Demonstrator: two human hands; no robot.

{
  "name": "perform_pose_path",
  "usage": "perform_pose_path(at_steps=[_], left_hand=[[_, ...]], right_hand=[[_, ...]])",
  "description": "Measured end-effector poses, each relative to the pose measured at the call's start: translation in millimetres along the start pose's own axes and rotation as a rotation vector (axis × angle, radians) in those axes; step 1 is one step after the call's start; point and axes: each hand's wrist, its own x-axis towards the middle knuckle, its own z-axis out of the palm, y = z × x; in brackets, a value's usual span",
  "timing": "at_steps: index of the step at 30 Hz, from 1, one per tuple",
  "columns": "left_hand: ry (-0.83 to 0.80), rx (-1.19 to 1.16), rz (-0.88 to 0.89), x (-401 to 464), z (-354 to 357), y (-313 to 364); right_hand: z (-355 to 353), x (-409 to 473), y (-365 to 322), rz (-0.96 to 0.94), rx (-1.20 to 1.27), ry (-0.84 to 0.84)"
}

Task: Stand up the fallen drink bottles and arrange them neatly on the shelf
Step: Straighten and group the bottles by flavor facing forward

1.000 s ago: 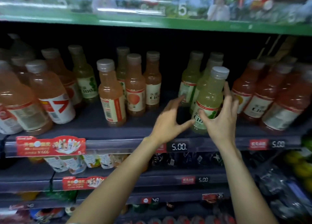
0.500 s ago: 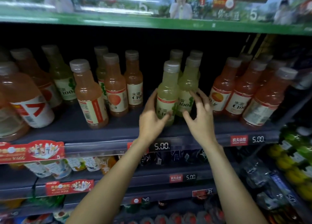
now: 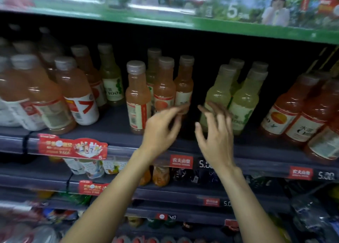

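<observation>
Two pale green drink bottles stand upright side by side on the dark shelf (image 3: 113,125): the left one (image 3: 218,94) and the right one (image 3: 244,99), with more green bottles behind them. My right hand (image 3: 214,132) hovers in front of the left green bottle with its fingers spread and holds nothing. My left hand (image 3: 161,127) is blurred, its fingers loosely bent and reaching toward a group of orange bottles (image 3: 164,92); it holds nothing. An orange bottle (image 3: 136,98) stands alone at the front, left of my left hand.
Large orange bottles (image 3: 77,94) lean at the left end of the shelf. Red-orange bottles (image 3: 291,107) stand crowded at the right end. Price tags (image 3: 180,161) line the shelf edge. Lower shelves hold more drinks. A green banner (image 3: 201,22) runs overhead.
Both hands let go of the green bottle, which now stands beside the other one. My left hand moved left toward the orange bottles. The view shifted left.
</observation>
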Motion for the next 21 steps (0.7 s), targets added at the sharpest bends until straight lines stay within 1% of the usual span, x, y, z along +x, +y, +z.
perform_pose_path(at_steps=[1, 2, 3, 4, 5, 6, 8, 9, 12, 14, 16, 17, 18, 20, 21], left_hand=[[0.148, 0.075, 0.072, -6.6, -17.1, -10.8], [0.267, 0.144, 0.094, -11.9, -31.7, -22.9], [0.340, 0.193, 0.054, -14.7, -46.7, -36.1], [0.357, 0.198, -0.041, -15.4, -57.6, -48.3], [0.316, 0.155, -0.170, -14.7, -65.8, -58.5], [0.227, 0.080, -0.288, -13.0, -71.2, -67.0], [0.066, -0.080, -0.428, -9.7, -74.4, -73.9], [0.029, -0.143, -0.464, -8.9, -74.2, -74.3], [0.005, -0.261, -0.467, -4.9, -76.0, -75.3], [-0.088, -0.315, -0.429, -3.1, -77.2, -75.0], [-0.199, -0.332, -0.389, 0.7, -74.6, -75.4], [-0.217, -0.315, -0.367, 3.7, -72.8, -77.0], [-0.183, -0.300, -0.346, 8.3, -69.6, -81.0], [-0.044, -0.291, -0.346, 20.2, -62.4, -93.0], [0.004, -0.281, -0.373, 27.8, -58.4, -99.7]], right_hand=[[8.0, 3.4, -13.0, -0.018, 0.046, -0.003], [16.1, 6.3, -25.4, -0.022, 0.089, -0.011], [25.8, 9.9, -39.7, -0.013, 0.129, -0.018], [35.3, 13.6, -52.6, 0.003, 0.171, -0.028], [44.6, 17.1, -65.4, 0.021, 0.209, -0.040], [53.9, 20.4, -76.5, 0.042, 0.233, -0.048], [70.0, 24.6, -93.1, 0.094, 0.239, -0.044], [76.3, 26.3, -99.2, 0.132, 0.245, -0.031], [88.5, 29.4, -110.8, 0.257, 0.312, 0.047], [91.0, 27.8, -111.4, 0.279, 0.321, 0.104], [87.7, 24.8, -107.7, 0.296, 0.308, 0.127], [85.5, 22.7, -105.4, 0.303, 0.290, 0.133], [82.8, 21.5, -102.1, 0.311, 0.265, 0.144], [78.0, 20.4, -93.9, 0.327, 0.221, 0.169], [75.4, 20.8, -88.6, 0.337, 0.199, 0.174]])
